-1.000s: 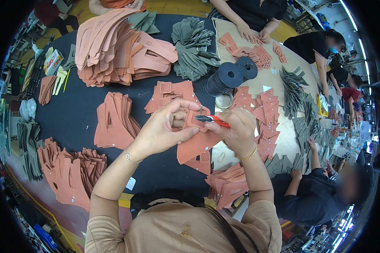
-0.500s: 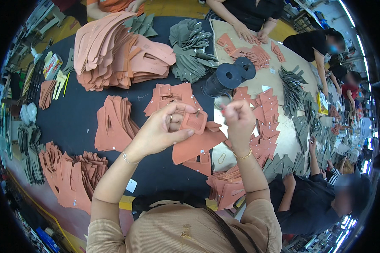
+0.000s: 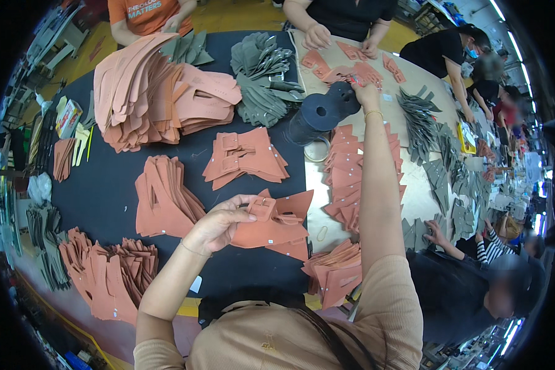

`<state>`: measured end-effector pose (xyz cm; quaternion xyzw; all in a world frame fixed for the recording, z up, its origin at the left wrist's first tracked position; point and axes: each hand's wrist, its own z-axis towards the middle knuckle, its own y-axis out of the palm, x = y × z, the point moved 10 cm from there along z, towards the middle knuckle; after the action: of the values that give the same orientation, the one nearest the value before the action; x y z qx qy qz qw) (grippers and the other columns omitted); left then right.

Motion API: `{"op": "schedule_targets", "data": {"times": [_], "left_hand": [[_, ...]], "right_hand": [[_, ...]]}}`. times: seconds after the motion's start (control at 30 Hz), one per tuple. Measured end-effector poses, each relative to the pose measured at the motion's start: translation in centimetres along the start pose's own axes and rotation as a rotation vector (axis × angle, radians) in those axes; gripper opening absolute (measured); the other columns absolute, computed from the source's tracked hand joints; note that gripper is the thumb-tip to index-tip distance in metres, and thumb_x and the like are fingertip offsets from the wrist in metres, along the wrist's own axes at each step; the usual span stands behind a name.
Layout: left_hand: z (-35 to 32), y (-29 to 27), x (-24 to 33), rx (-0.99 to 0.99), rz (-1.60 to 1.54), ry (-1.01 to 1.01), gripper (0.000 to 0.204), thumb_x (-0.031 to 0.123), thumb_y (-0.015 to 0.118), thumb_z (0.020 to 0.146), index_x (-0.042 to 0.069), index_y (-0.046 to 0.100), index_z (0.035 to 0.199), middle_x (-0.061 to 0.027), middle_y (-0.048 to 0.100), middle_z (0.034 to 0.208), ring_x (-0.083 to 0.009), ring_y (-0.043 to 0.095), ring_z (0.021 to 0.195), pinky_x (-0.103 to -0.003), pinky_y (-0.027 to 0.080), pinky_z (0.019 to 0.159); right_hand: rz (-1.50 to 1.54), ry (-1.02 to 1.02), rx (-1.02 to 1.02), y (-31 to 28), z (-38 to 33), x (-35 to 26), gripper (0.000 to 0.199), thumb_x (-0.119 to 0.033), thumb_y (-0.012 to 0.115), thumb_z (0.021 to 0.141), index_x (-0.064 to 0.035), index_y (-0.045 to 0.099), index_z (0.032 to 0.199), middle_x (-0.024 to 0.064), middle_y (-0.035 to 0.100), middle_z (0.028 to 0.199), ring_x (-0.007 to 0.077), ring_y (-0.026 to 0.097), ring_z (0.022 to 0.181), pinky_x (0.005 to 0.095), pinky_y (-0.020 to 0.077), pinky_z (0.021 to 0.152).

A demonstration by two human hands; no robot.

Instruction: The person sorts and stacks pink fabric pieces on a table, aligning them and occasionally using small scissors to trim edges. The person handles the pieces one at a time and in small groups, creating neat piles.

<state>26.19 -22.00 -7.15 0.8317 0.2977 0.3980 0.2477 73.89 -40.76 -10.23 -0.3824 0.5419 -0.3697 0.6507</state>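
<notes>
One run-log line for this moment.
left hand: holding buckled orange piece | right hand: beside black spools, grip unclear | nearby: orange stacks

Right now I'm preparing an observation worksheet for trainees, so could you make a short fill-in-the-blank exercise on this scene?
The camera wearer's ____ hand pinches a coral piece.
Its square, coral fastener is a ____.
Around the right wrist sits a gold-coloured ____.
The right forearm passes to the ____ of the dark spools.

Missing words: left; buckle; bracelet; right.
</notes>
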Motion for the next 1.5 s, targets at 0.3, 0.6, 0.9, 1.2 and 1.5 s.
{"op": "schedule_targets", "data": {"times": [0.3,0.6,0.9,1.2,1.5], "left_hand": [[-2.2,-0.3,4.0,0.059,0.191,0.147,0.059,-0.004,0.059,0.074,0.001,0.045,0.131,-0.0099,0.057,0.122,-0.0155,0.056,0.110,-0.026,0.042,0.098],[-5.8,1.8,5.6,-0.087,0.375,0.214,0.056,0.001,0.060,0.072,0.002,0.048,0.127,-0.0065,0.056,0.116,-0.0156,0.054,0.112,-0.029,0.038,0.099],[-10.3,7.8,1.5,-0.515,1.097,0.102,0.043,0.004,0.056,0.089,0.005,0.052,0.132,-0.0075,0.061,0.123,-0.0148,0.057,0.109,-0.029,0.044,0.094],[-12.0,9.0,-1.9,-0.458,1.308,0.145,0.054,0.010,0.056,0.084,0.014,0.047,0.137,-0.0180,0.064,0.105,-0.0321,0.063,0.086,-0.036,0.049,0.079],[-13.6,6.1,-2.6,-0.227,0.729,0.157,0.052,0.007,0.070,0.085,0.003,0.044,0.130,-0.0092,0.065,0.109,-0.0127,0.062,0.099,-0.026,0.049,0.088]], "right_hand": [[-0.038,-0.128,-0.055,0.6,-0.3,-1.0,0.046,-0.044,0.064,0.079,-0.0010,0.072,0.094,0.0242,0.068,0.092,0.0338,0.066,0.093,0.0399,0.0493,0.083],[0.700,-0.764,-0.828,-2.5,-24.8,-20.0,0.027,-0.016,0.059,0.089,-0.0074,0.062,0.115,0.0079,0.066,0.099,0.0209,0.064,0.089,0.0334,0.0508,0.079],[0.944,-0.988,-1.525,-0.9,-49.2,-28.3,0.032,-0.018,0.059,0.089,-0.0049,0.061,0.118,0.0150,0.060,0.119,0.0286,0.055,0.112,0.0367,0.0420,0.099],[0.298,-1.106,-1.789,1.8,-57.7,-19.2,0.030,-0.022,0.063,0.086,-0.0028,0.061,0.109,0.0152,0.065,0.103,0.0270,0.062,0.095,0.0358,0.0473,0.082],[0.373,-0.875,-1.234,-6.0,-47.4,-20.8,0.015,-0.011,0.064,0.087,-0.0021,0.059,0.099,0.0109,0.067,0.083,0.0141,0.064,0.074,0.0313,0.0490,0.065]]}}
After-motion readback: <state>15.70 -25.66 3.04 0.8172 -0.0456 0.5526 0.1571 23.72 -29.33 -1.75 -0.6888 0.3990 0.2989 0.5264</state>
